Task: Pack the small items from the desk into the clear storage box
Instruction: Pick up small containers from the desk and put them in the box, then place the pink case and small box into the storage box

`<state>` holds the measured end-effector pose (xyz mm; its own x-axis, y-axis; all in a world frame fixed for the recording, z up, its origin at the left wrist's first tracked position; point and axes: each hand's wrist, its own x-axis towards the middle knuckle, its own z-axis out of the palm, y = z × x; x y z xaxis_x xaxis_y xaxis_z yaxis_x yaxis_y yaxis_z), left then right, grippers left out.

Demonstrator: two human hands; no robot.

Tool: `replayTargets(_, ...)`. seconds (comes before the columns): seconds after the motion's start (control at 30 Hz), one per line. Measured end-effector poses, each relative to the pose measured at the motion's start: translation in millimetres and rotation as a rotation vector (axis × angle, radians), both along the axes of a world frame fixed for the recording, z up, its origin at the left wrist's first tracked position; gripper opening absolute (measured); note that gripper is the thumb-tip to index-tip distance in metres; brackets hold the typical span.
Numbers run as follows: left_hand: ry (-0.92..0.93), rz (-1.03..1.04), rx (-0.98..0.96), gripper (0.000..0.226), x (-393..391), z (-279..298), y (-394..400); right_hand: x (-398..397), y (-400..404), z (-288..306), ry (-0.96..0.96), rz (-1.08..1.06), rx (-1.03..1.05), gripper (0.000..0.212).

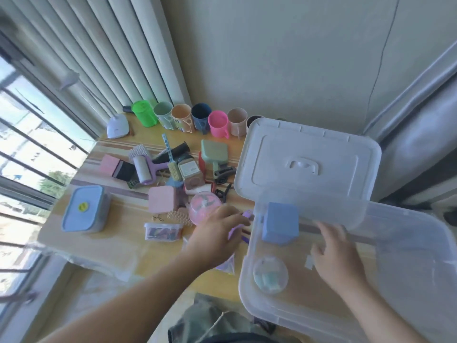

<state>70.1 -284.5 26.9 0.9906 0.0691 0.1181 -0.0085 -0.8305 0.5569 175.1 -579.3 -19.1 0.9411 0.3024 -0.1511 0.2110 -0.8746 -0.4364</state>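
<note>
The clear storage box (408, 280) stands open at the right of the desk, its white lid (306, 159) leaning behind it. Inside lie a blue square block (280, 222) and a round clear case (270, 274) of pastel bits. My right hand (338, 253) hovers inside the box, fingers spread, holding nothing. Just left of the box wall, my left hand (217, 233) closes around a small purple item (241, 225). A pile of small items (178, 174) covers the desk's middle, with a pink dome case (204, 207) beside my left hand.
A row of coloured cups (188, 117) lines the back of the desk. A blue lidded lunch box (84, 209) sits at the left, a small clear tub (163, 231) near the front. Window and curtain are at the left; the desk's front edge is close to me.
</note>
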Motion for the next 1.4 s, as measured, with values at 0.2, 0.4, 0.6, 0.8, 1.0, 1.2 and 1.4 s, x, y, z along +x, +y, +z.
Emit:
replayTargets(0.2,0.322,0.34,0.178,0.038,-51.8,-67.2,153.4,-19.8,149.1,57.2,-0.441,0.34,0.303,0.049)
replayTargets(0.4,0.683,0.137,0.35,0.073,-86.9,-106.1,223.5,-75.1,305.4,-1.1,0.001,0.699,-0.029,0.063)
replayTargets(0.6,0.683,0.043,0.177,0.068,-86.3,-103.8,261.8,-84.5,365.5,-27.1,0.266,0.724,-0.278,0.081)
replayTargets(0.8,0.379,-0.109,0.105,0.066,-90.3,-65.5,289.1,-70.0,373.5,-4.1,0.565,0.562,-0.017,0.097)
replayTargets(1.0,0.114,-0.089,0.044,0.075,-64.4,-55.5,290.8,-58.7,367.1,3.5,0.549,0.373,0.016,0.079)
replayTargets(1.2,0.458,0.021,0.219,0.109,-19.4,-96.4,296.8,-59.5,328.3,16.1,0.363,0.12,0.121,0.065)
replayTargets(1.4,0.567,-0.024,0.336,0.126,8.6,-121.0,288.5,-68.4,278.0,35.8,0.3,-0.012,0.156,0.054)
